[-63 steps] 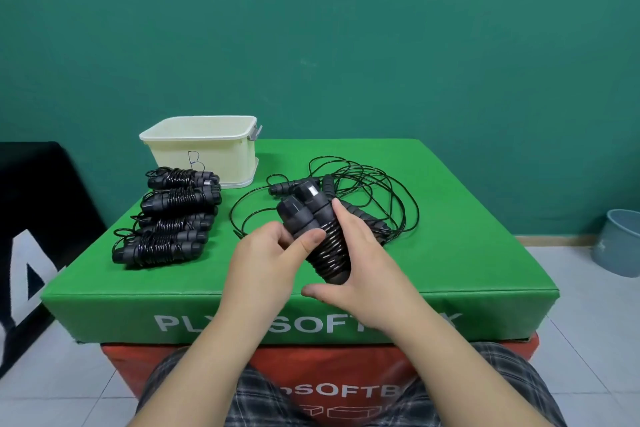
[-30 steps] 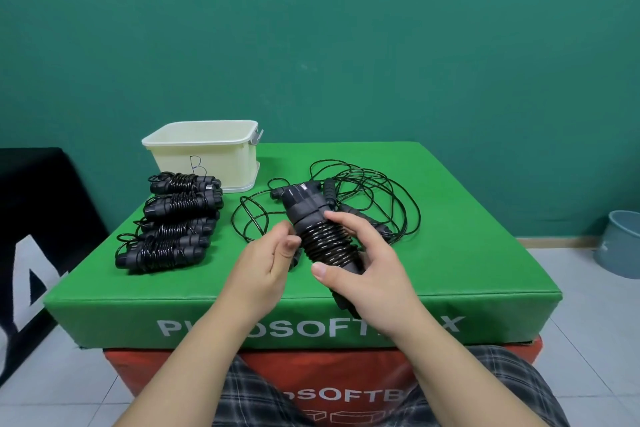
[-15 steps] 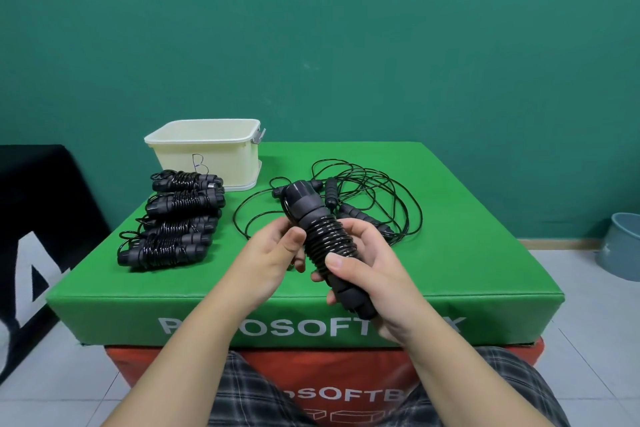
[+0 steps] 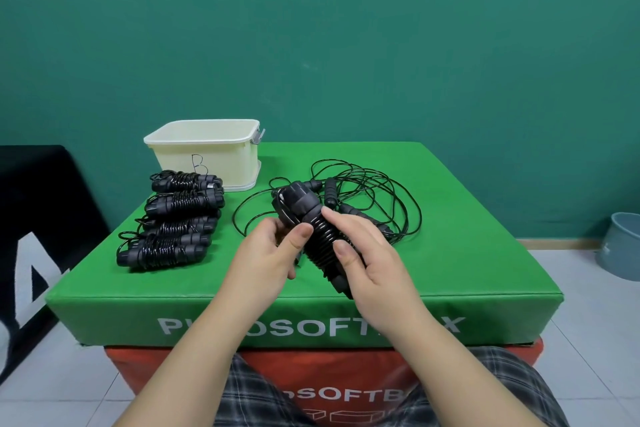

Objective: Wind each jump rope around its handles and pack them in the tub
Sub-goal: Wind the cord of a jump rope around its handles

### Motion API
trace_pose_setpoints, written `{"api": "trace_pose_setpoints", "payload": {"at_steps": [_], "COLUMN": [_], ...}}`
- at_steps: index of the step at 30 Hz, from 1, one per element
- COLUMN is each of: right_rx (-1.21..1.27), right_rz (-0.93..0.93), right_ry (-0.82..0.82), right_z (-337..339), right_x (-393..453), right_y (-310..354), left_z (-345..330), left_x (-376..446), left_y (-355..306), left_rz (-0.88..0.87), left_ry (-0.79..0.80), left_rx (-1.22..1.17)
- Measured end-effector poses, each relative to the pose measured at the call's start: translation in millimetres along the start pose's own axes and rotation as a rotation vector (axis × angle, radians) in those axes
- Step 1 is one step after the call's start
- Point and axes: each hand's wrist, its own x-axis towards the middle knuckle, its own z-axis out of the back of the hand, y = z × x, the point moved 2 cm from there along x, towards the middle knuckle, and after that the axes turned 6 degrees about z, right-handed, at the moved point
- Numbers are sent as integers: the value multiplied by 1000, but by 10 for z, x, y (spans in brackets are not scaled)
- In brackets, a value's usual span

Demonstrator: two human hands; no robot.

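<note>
Left of the tub (image 4: 207, 149) sits nothing we need; just in front of it lie four wound ropes (image 4: 173, 222). The tub has a "B" on it. Right of the tub, our left hand (image 4: 270, 253) pinches the rope bundle (image 4: 318, 239) and our right hand (image 4: 367, 260) wraps around it. It looks light, with a springy cord, so we hold the thick handles. Behind it lies a loose rope (image 4: 363, 198). The green tabletop (image 4: 467, 270) reads "SOFT".

Tub (image 4: 204, 152) interior hidden behind near wall; wound rope (image 4: 320, 239) lower end behind right hand (image 4: 374, 263) (palm covers it).
</note>
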Motion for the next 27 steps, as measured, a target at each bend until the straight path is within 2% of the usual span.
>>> {"api": "trace_pose_setpoints", "payload": {"at_steps": [4,10,14,19,23,27], "right_rx": [44,225,289,455,592,506], "right_rz": [-12,-113,-146,-223,-263,-253], "right_ry": [-53,-98,-79,-97,-112,-65], "right_z": [2,40,67,95,19,22], "right_x": [-2,4,21,24,20,24], "right_y": [-24,49,105,134,62,38], "left_z": [3,-7,-42,-43,-34,-14], "left_x": [-35,-23,-22,8,18,-1], "left_y": [-19,69,67,-3,-2,0], "left_rz": [-58,-150,-71,-43,80,141], "left_ry": [6,81,114,104,208,193], "left_rx": [86,-6,-319,-307,-344,-255]}}
